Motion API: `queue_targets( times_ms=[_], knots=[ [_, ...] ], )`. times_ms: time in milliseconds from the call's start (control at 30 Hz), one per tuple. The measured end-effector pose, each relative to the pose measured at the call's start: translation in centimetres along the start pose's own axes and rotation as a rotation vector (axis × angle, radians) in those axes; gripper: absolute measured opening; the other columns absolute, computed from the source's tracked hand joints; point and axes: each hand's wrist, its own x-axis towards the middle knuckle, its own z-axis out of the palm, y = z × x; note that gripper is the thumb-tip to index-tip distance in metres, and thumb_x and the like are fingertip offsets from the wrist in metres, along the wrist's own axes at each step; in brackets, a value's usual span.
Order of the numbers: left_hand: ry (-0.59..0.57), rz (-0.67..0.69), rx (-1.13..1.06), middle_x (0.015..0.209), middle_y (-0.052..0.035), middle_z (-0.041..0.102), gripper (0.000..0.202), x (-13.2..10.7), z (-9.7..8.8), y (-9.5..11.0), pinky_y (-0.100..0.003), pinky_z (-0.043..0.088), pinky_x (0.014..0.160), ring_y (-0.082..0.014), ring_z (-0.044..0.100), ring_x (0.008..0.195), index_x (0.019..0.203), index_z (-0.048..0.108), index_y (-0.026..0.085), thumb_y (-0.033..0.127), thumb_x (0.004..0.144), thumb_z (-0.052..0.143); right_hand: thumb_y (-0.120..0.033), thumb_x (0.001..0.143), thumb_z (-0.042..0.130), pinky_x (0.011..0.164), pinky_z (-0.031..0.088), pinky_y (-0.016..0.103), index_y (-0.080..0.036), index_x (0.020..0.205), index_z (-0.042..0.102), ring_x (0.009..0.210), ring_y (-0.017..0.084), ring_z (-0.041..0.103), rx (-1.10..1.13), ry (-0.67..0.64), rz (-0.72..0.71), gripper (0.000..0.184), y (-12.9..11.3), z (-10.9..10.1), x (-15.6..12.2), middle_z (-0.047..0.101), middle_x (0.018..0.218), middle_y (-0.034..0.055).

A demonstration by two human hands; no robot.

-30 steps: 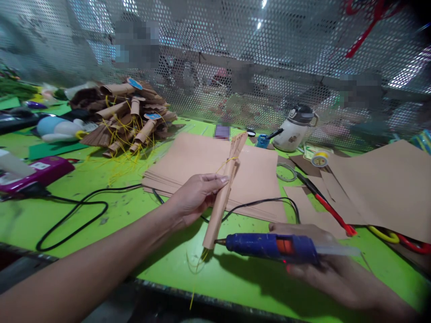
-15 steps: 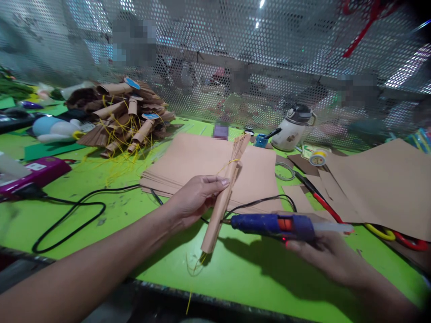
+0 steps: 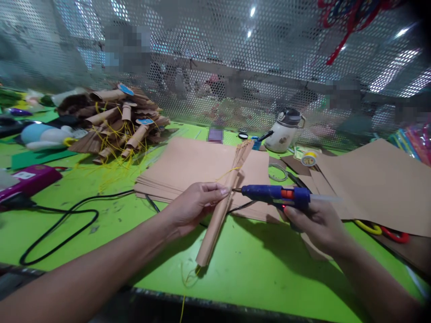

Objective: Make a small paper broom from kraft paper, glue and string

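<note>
My left hand (image 3: pixel 202 204) is closed on a rolled brown paper tube (image 3: pixel 215 229), thumb on top near its upper half. The tube slants from lower left to upper right, with a pleated fan-like end at the top and yellow string (image 3: pixel 191 278) hanging from its lower end. In my right hand (image 3: pixel 319 224) is a blue hot glue gun (image 3: pixel 269 194) with a clear glue stick out of its back and a red light lit. The nozzle touches or nearly touches the tube's open seam, just beside my left thumb. Behind lies a stack of brown paper sheets (image 3: pixel 188 157).
Finished-looking paper bundles with yellow strings (image 3: pixel 124 121) are heaped at back left. A purple power strip (image 3: pixel 30 179) with a black cord (image 3: pixel 97 211) lies left. A white jug (image 3: pixel 283 132), yellow thread spool (image 3: pixel 309 158), more brown paper (image 3: pixel 373 184) and scissors handles (image 3: pixel 380 229) are on the right.
The glue gun's nozzle has moved up along the tube's seam, from its lower half to beside my left thumb. My left hand keeps its hold, and the view has shifted slightly.
</note>
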Motion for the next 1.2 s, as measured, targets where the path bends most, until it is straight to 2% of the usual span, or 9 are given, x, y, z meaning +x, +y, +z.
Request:
queue_targets(
  times_ms=[200, 333, 500, 633, 767, 867, 933, 1133, 1200],
  knots=[
    [-0.036, 0.0, -0.003, 0.069, -0.0031, 0.064, 0.018, 0.0, 0.1, -0.1, -0.019, 0.042, 0.058, -0.0087, 0.056, 0.06, 0.078, 0.068, 0.01, 0.022, 0.07, 0.078, -0.05, 0.088, 0.057, 0.046, 0.034, 0.024, -0.016, 0.067, 0.062, 0.051, 0.012, 0.044, 0.026, 0.06, -0.004, 0.04, 0.7, -0.6, 1.0, 0.049, 0.058, 0.0],
    [-0.03, 0.033, -0.025, 0.069, -0.0034, 0.063, 0.019, 0.3, -0.3, -0.1, -0.02, 0.043, 0.058, -0.0099, 0.056, 0.061, 0.079, 0.068, 0.01, 0.024, 0.07, 0.078, -0.049, 0.09, 0.054, 0.051, 0.041, 0.026, -0.016, 0.07, 0.064, 0.058, 0.015, 0.053, 0.137, 0.123, -0.019, 0.04, 1.4, -1.0, 1.9, 0.058, 0.064, 0.0035],
    [0.009, 0.05, 0.001, 0.077, -0.0057, 0.064, 0.023, 0.6, -0.7, -0.2, -0.023, 0.046, 0.065, -0.0126, 0.058, 0.068, 0.082, 0.067, 0.011, 0.027, 0.069, 0.079, -0.045, 0.09, 0.054, 0.051, 0.044, 0.029, -0.014, 0.082, 0.066, 0.057, 0.017, 0.056, -0.159, 0.281, -0.07, 0.034, 3.0, -0.5, 4.1, 0.063, 0.068, 0.0053],
    [0.011, 0.112, 0.056, 0.073, -0.0019, 0.06, 0.023, 0.5, -0.6, 0.0, -0.021, 0.043, 0.062, -0.01, 0.054, 0.064, 0.081, 0.067, 0.013, 0.028, 0.068, 0.078, -0.026, 0.081, 0.062, 0.072, 0.051, 0.04, -0.012, 0.108, 0.065, 0.084, 0.026, 0.061, -0.38, 0.239, -0.282, 0.03, 4.7, 0.6, 6.6, 0.067, 0.096, 0.0127],
    [-0.047, 0.188, 0.11, 0.069, -0.0001, 0.056, 0.023, 0.0, -0.3, 0.3, -0.02, 0.04, 0.058, -0.0084, 0.049, 0.06, 0.076, 0.065, 0.013, 0.029, 0.067, 0.079, -0.01, 0.066, 0.069, 0.09, 0.047, 0.047, -0.019, 0.104, 0.07, 0.1, 0.029, 0.057, -0.468, 0.112, -0.409, 0.039, 5.4, 1.3, 8.3, 0.068, 0.104, 0.0107],
    [-0.091, 0.211, 0.151, 0.071, -0.0011, 0.056, 0.026, -0.6, 0.0, 0.7, -0.022, 0.041, 0.059, -0.0106, 0.05, 0.063, 0.079, 0.064, 0.014, 0.032, 0.066, 0.078, -0.009, 0.066, 0.069, 0.095, 0.044, 0.05, -0.023, 0.103, 0.071, 0.104, 0.028, 0.058, -0.489, 0.079, -0.465, 0.04, 4.8, 1.0, 8.2, 0.069, 0.108, 0.0092],
    [-0.114, 0.225, 0.24, 0.067, 0.0009, 0.053, 0.026, -0.9, 0.1, 0.9, -0.022, 0.037, 0.056, -0.0098, 0.046, 0.059, 0.079, 0.062, 0.015, 0.034, 0.068, 0.076, -0.01, 0.069, 0.067, 0.097, 0.044, 0.049, -0.023, 0.104, 0.07, 0.109, 0.028, 0.057, -0.479, 0.123, -0.475, 0.037, 3.9, 0.4, 7.4, 0.067, 0.113, 0.0098],
    [-0.338, 0.298, 0.66, 0.067, 0.0019, 0.051, 0.027, -1.2, 0.0, 1.1, -0.025, 0.034, 0.058, -0.0116, 0.044, 0.061, 0.075, 0.057, 0.016, 0.043, 0.076, 0.064, -0.021, 0.09, 0.049, 0.08, 0.053, 0.041, -0.019, 0.102, 0.068, 0.095, 0.024, 0.063, -0.372, 0.485, -0.409, 0.022, -0.4, -2.1, 3.0, 0.068, 0.1, 0.0103],
    [-0.418, 0.271, 0.748, 0.067, 0.0018, 0.051, 0.028, -1.3, 0.1, 0.8, -0.025, 0.035, 0.059, -0.0122, 0.045, 0.061, 0.077, 0.06, 0.016, 0.043, 0.076, 0.064, -0.022, 0.092, 0.049, 0.082, 0.052, 0.041, -0.019, 0.1, 0.067, 0.095, 0.024, 0.062, -0.347, 0.595, -0.421, 0.02, -2.4, -2.0, 0.9, 0.066, 0.098, 0.0093]
  ],
)
